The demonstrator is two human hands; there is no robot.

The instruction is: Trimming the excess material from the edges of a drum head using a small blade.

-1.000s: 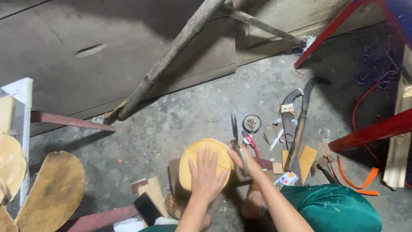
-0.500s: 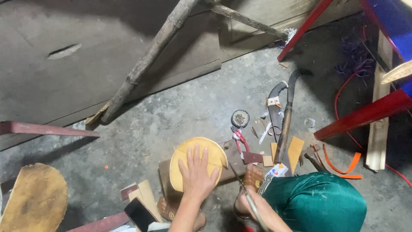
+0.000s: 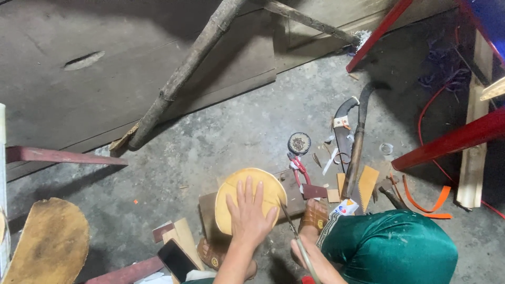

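While the left hand [image 3: 248, 213] lies flat with fingers spread on the round yellow wooden disc [image 3: 247, 197], gripping nothing, the right hand [image 3: 304, 253] is closed around the handle of a thin saw [image 3: 290, 221], whose blade runs up and to the left to the near right edge of the disc. That disc rests on a dark wooden block [image 3: 292, 195] on the concrete floor [image 3: 210, 142], just in front of the person's sandalled feet [image 3: 314, 214]. To the right, a knee in green shiny fabric [image 3: 392, 247] fills the near corner. Beyond the disc, slightly right, lie red-handled pliers [image 3: 299, 167] and a small round tin of nails [image 3: 299, 143]; farther right are a curved sheathed blade [image 3: 343, 131], a long dark tool handle [image 3: 359, 142] and a yellow triangular offcut [image 3: 366, 184]. An orange strap [image 3: 421, 202] lies on the floor near a red metal bar [image 3: 452, 139]. At far left of centre, a rough wooden pole [image 3: 184, 79] leans across grey boards [image 3: 105, 68]. Near left, a rounded wooden slab [image 3: 50, 244] lies on the floor, and a dark phone [image 3: 176, 259] lies beside pale wood scraps [image 3: 181, 234].
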